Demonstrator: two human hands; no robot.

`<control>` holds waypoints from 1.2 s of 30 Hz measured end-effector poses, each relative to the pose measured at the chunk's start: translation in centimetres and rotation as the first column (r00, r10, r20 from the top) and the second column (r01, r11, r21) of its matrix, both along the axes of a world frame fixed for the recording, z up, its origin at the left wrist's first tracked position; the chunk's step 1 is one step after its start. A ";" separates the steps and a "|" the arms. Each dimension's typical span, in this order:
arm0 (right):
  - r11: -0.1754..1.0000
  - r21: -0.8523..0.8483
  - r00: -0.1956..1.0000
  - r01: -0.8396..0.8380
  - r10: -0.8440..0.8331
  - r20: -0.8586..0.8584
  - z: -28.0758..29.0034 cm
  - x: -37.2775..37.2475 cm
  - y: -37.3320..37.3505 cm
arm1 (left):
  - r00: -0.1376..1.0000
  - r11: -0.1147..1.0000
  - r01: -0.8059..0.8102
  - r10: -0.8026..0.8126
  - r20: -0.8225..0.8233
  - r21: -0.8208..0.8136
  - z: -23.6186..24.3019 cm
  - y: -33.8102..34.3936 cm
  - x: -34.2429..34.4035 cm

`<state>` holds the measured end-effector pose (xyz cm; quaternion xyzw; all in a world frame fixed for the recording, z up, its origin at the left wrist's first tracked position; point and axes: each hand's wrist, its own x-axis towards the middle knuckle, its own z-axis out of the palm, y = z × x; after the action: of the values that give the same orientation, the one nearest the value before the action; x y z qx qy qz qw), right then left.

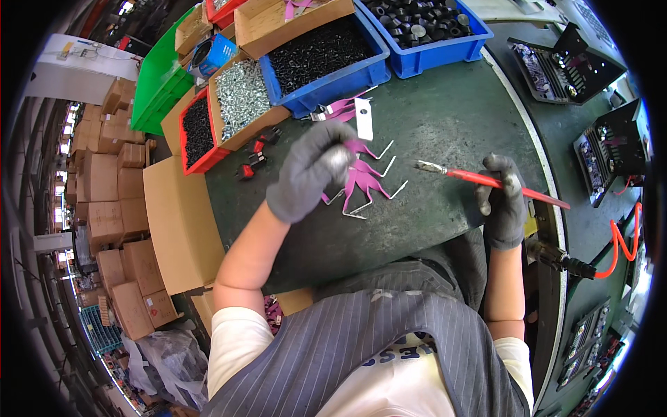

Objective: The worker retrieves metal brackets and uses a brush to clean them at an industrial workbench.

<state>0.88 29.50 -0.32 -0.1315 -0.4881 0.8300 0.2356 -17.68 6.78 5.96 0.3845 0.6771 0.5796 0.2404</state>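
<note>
My left hand (309,170), in a grey glove, is closed at the centre, with something small and silvery at its fingertips that I cannot make out. It is just over a group of magenta pieces with bent metal ends (368,181). My right hand (501,198), also gloved, grips a red-handled brush (462,174), its bristle end pointing left toward those pieces. A white plate with a hole (363,125) lies beyond my left hand, beside more magenta parts (342,107). Small red-and-black items (253,161) sit on the dark green work table (257,229) to the left.
Bins of black fasteners (319,52), a carton of silver screws (243,94), a red bin (198,135) and a green crate (160,97) line the back and left. Open black cases (559,69) stand right, near a red coiled hose (622,240) and air tool (556,254). Boxes (111,222) are stacked left.
</note>
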 end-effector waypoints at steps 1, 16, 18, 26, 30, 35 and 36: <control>1.000 -0.005 1.000 -0.001 0.001 0.003 0.7 -0.3 -0.6 | 0.982 0.999 0.000 0.007 0.187 -0.037 0.0 -0.8 1.0; 0.869 0.484 0.984 -0.100 0.158 -0.080 7.2 -0.9 -3.6 | 0.996 0.998 0.001 -0.006 0.087 0.061 -0.8 -6.4 4.8; 0.834 0.551 0.974 -0.021 0.140 -0.176 7.1 -1.0 -3.2 | 0.998 0.998 0.034 -0.037 0.058 0.045 -0.6 -6.5 4.7; 0.653 0.757 0.963 0.019 0.192 -0.190 8.5 -0.5 -3.4 | 0.993 0.999 0.028 -0.030 -0.115 -0.019 -0.1 -6.3 4.6; 0.641 0.764 0.961 0.073 0.160 -0.227 8.7 -0.7 -4.3 | 0.988 0.997 0.050 -0.059 -0.142 -0.066 0.2 -6.2 4.4; 0.532 0.846 0.988 -0.012 0.136 -0.071 8.0 -0.4 -3.5 | 0.978 0.995 -0.061 0.044 -0.202 -0.078 0.1 -6.9 4.1; 0.533 0.846 0.988 -0.012 0.137 -0.071 7.5 -0.2 -3.3 | 0.962 0.985 -0.143 0.115 -0.249 -0.097 1.0 -6.5 4.0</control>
<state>0.65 26.18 7.19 0.0730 -0.8162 0.5082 0.2650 -13.64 0.27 6.94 0.3931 0.7568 0.5033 0.1392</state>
